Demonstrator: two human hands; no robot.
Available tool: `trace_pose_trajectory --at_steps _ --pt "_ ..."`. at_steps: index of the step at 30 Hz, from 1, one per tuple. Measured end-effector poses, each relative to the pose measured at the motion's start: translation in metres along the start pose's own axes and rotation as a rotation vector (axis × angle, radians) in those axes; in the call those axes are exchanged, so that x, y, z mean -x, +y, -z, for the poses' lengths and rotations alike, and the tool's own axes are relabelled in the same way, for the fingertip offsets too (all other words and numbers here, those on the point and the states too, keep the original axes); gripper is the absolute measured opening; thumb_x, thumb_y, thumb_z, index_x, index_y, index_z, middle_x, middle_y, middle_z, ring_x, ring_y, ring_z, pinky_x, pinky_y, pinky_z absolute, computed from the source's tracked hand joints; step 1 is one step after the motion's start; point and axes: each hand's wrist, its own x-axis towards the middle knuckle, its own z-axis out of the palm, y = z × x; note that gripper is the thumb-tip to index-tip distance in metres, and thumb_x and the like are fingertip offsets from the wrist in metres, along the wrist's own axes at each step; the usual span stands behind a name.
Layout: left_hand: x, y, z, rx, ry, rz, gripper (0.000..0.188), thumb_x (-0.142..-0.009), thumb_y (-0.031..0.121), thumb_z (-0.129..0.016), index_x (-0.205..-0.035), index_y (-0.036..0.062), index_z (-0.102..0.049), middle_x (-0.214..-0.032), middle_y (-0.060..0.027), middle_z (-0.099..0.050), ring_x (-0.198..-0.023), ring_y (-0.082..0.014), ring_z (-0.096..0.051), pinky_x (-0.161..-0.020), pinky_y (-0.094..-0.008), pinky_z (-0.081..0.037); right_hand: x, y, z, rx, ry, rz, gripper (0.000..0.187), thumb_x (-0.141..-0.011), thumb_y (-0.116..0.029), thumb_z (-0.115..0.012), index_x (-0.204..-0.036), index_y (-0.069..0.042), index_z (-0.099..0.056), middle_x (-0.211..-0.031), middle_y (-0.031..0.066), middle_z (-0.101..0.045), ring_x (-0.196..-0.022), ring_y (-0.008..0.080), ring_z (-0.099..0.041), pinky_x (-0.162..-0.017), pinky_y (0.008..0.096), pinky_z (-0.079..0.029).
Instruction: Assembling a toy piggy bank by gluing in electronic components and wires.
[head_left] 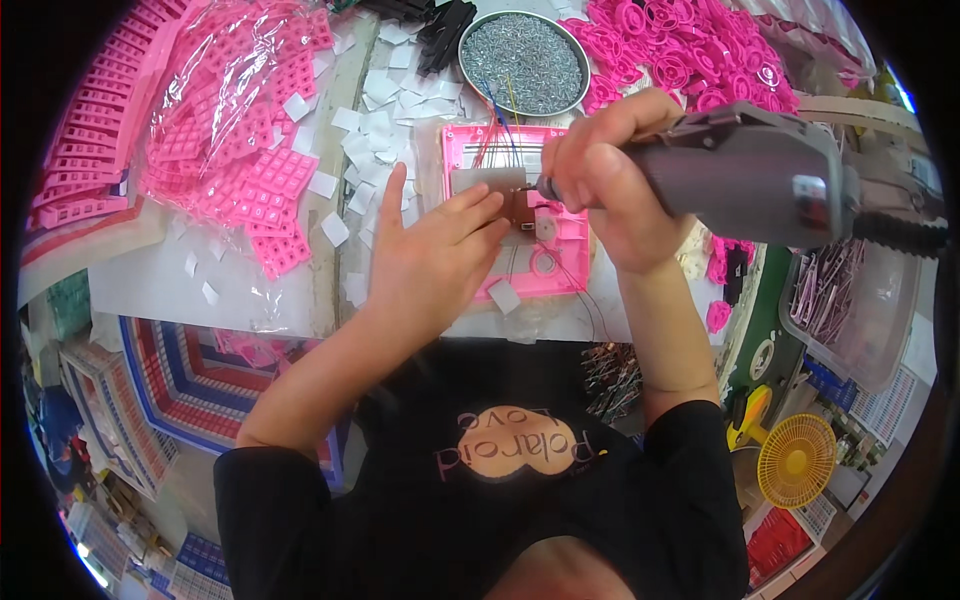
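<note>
My right hand grips a grey electric screwdriver, its tip pointing left at a small brown part on a pink plastic housing. My left hand lies flat on the housing, fingers spread, steadying the brown part and a grey plate. Thin red and blue wires run over the housing's far side.
A round metal bowl of small screws stands behind the housing. Pink plastic grid parts in clear bags lie at the left, pink round parts at the back right. White paper squares litter the table. A yellow fan stands lower right.
</note>
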Motion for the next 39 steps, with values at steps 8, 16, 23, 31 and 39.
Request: trace_pose_trajectory --at_steps 8,16,23,31,39 --pt "-0.002 0.003 0.0 -0.005 -0.01 0.027 0.012 -0.088 0.016 -0.069 -0.097 0.0155 -0.076 -0.118 0.0022 -0.072 -0.12 -0.0123 -0.063 -0.118 -0.0598 -0.024 -0.004 0.002 -0.009 0.234 -0.125 -0.009 0.015 -0.093 -0.005 -0.062 -0.094 -0.005 -0.047 -0.066 0.0068 -0.055 -0.055 0.0123 -0.049 -0.06 0.0347 -0.047" --pt "-0.003 0.003 0.003 -0.02 -0.007 -0.011 0.015 -0.088 0.014 -0.065 -0.099 0.014 -0.075 -0.113 -0.001 -0.073 -0.117 -0.0154 -0.065 -0.115 -0.0569 -0.029 -0.013 -0.002 -0.008 0.112 -0.169 -0.048 0.013 -0.093 -0.006 -0.063 -0.093 -0.005 -0.05 -0.066 0.005 -0.054 -0.054 0.0116 -0.047 -0.062 0.0328 -0.048" --pt "-0.121 -0.04 0.015 0.119 -0.134 0.123 0.014 -0.084 0.021 -0.072 -0.094 0.0126 -0.075 -0.095 -0.0043 -0.073 -0.1 -0.024 -0.068 -0.095 -0.0525 -0.045 -0.026 -0.048 0.024 -0.132 -0.122 0.124 0.021 -0.09 -0.007 -0.062 -0.11 -0.003 -0.054 -0.075 0.0057 -0.058 -0.063 0.014 -0.054 -0.07 0.0342 -0.05" --pt "-0.195 -0.078 -0.032 -0.339 -0.228 -0.069 0.016 -0.086 0.026 -0.068 -0.088 0.0132 -0.077 -0.088 -0.0078 -0.073 -0.097 -0.0287 -0.067 -0.089 -0.0494 -0.041 -0.005 -0.052 0.04 0.042 0.137 0.083 0.023 -0.085 0.001 -0.07 -0.105 0.001 -0.059 -0.078 0.0101 -0.066 -0.062 0.0141 -0.063 -0.059 0.0268 -0.053" --pt "-0.217 -0.088 -0.045 -0.484 -0.153 -0.11 0.032 -0.09 0.029 -0.053 -0.072 0.0114 -0.072 -0.076 -0.0129 -0.071 -0.076 -0.0306 -0.069 -0.077 -0.0504 -0.043 -0.009 -0.055 0.027 0.298 0.132 -0.027 0.022 -0.09 -0.002 -0.063 -0.111 0.001 -0.055 -0.079 0.0098 -0.063 -0.069 0.0174 -0.061 -0.082 0.0432 -0.058"
